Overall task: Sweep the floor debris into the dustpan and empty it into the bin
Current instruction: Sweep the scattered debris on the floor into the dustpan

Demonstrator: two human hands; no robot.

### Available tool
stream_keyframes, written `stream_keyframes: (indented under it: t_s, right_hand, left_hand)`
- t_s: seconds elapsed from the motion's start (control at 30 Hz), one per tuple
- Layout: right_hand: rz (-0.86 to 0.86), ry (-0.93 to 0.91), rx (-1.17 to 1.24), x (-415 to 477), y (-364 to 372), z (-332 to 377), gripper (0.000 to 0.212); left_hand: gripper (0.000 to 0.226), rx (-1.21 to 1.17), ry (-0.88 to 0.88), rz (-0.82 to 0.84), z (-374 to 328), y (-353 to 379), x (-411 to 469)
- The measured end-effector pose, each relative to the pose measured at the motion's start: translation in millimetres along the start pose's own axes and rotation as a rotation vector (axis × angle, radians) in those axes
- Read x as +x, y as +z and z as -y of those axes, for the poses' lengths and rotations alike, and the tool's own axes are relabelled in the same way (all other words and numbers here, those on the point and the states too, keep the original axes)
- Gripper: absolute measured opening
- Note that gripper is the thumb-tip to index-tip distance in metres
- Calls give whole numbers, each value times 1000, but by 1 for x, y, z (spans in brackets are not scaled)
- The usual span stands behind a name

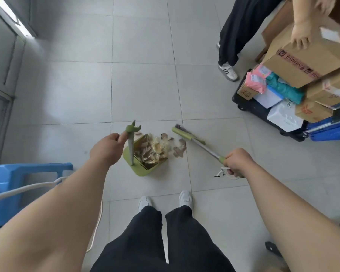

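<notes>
A green dustpan (pixel 143 170) stands on the grey tiled floor ahead of my feet, with scraps of paper and wrappers piled in it. My left hand (pixel 106 149) grips the top of its upright grey handle (pixel 130 148). Loose brownish debris (pixel 178 149) lies on the tile just right of the pan's mouth. My right hand (pixel 237 163) grips the end of the broom handle (pixel 206 149). The green broom head (pixel 183 133) rests on the floor just beyond the debris. No bin can be identified in view.
A black cart (pixel 251 108) stacked with cardboard boxes and parcels stands at the right, and another person (pixel 236 36) stands beside it with a hand on a box. A blue plastic stool (pixel 18 185) with a white cord is at my left. A grey door lines the far left.
</notes>
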State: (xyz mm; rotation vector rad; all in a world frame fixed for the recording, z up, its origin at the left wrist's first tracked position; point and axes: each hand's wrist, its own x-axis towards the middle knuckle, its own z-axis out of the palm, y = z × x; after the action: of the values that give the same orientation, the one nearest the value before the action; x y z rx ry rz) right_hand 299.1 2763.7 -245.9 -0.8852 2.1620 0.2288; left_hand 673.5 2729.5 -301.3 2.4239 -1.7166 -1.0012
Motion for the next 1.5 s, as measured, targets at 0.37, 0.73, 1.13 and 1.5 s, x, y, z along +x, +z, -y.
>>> stream_keyframes:
  t_s: [0.37, 0.73, 1.13, 1.5]
  right_hand:
    - [213, 77, 255, -27, 59, 28, 13]
    - [350, -85, 123, -58, 43, 72, 4]
    - [210, -199, 62, -55, 6, 122, 14]
    - [126, -239, 60, -25, 32, 190, 16]
  left_hand:
    - [59, 71, 79, 52, -9, -3, 18]
    - [59, -75, -51, 69, 29, -1, 5]
    - [68, -244, -223, -113, 59, -11, -17]
    - [69, -257, -364, -209, 90, -25, -27]
